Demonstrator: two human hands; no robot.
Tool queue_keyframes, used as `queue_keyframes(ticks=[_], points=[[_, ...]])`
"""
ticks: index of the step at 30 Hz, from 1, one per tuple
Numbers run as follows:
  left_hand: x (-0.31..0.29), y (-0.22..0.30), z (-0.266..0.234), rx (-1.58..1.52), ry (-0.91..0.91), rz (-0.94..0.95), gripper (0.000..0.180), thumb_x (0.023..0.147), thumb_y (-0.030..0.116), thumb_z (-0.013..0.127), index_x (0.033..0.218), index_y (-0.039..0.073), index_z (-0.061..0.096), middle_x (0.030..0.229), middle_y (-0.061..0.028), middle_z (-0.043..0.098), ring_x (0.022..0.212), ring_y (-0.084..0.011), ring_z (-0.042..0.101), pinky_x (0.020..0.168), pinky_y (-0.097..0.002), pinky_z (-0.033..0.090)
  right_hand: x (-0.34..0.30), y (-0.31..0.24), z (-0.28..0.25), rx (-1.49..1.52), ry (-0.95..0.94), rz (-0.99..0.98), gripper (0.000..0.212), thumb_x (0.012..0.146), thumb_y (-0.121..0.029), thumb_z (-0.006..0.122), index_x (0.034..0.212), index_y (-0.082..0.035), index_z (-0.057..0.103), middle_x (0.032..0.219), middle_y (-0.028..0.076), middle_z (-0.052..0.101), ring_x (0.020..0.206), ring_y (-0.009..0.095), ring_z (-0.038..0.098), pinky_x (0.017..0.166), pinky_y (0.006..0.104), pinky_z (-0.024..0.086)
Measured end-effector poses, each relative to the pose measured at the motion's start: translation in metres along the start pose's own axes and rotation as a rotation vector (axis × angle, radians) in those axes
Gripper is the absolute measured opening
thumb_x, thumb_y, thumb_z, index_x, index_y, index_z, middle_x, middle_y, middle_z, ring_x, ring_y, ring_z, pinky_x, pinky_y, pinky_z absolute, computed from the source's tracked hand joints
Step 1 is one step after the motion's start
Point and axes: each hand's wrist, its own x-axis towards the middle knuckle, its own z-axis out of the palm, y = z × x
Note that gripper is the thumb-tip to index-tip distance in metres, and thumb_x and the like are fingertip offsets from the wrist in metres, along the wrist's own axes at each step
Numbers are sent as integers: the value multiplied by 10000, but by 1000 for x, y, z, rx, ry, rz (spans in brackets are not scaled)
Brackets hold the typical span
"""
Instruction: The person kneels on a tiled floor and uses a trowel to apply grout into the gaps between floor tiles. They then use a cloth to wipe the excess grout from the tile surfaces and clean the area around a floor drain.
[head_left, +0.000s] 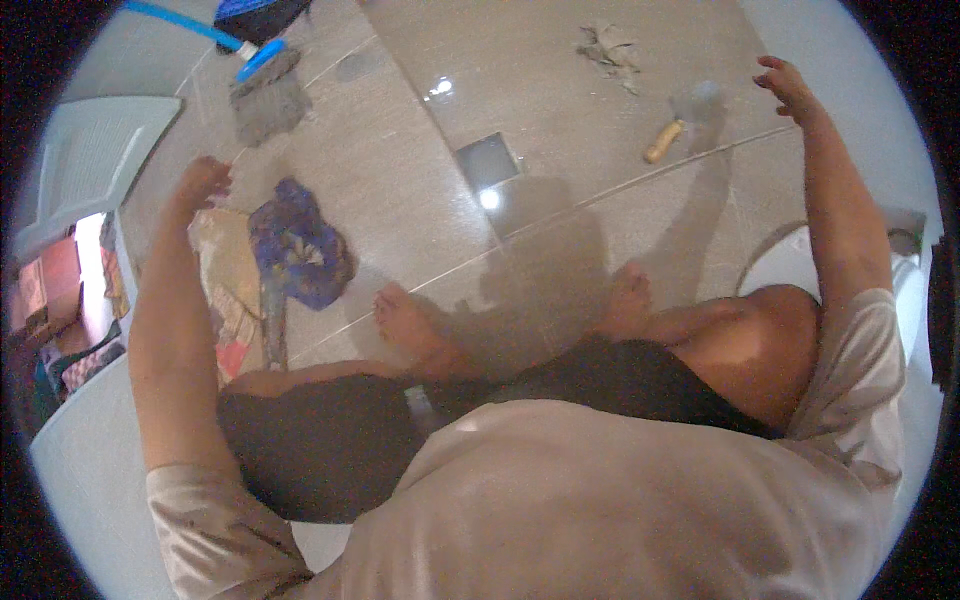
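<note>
My left hand [207,180] is raised at the left, over the floor near a crumpled purple patterned cloth [325,275] and a beige, flattened sheet or bag [225,250]. Its fingers look loosely bent and apart, with nothing seen in them. At the far right, my right hand [787,88] is held out beside the wall, fingers spread and holding nothing visible. Nearest to it on the tiles lies a scraper [663,142] with a yellowish wooden handle; its pale blade is blurred. Beyond that is a crumpled greyish rag or paper [610,57].
A broom [268,100] with a blue handle stands at the upper left near a dark blue container [255,20]. A square drain [488,158] is set in the tiled floor. My bare feet [405,315] rest nearby. A white rounded fixture [785,262] is at right, a door [105,150] at left.
</note>
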Motion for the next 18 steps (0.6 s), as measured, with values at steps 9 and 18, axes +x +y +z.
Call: queue_keyframes(ticks=[9, 18], points=[[1, 26, 38, -57, -90, 92, 366, 943, 427, 629, 1096, 96, 651, 975, -49, 703, 867, -190, 706, 672, -424, 499, 7, 6, 37, -385, -242, -57, 277, 948, -235, 680, 1163, -61, 694, 884, 84, 730, 653, 224, 713, 524, 402, 555], [1, 23, 37, -34, -106, 54, 357, 919, 416, 659, 1077, 95, 668, 950, -48, 702, 838, -203, 715, 679, -426, 508, -23, 1, 149, -475, -356, -166, 334, 903, -248, 737, 1022, 64, 727, 833, 202, 752, 687, 318, 756, 642, 439, 612]])
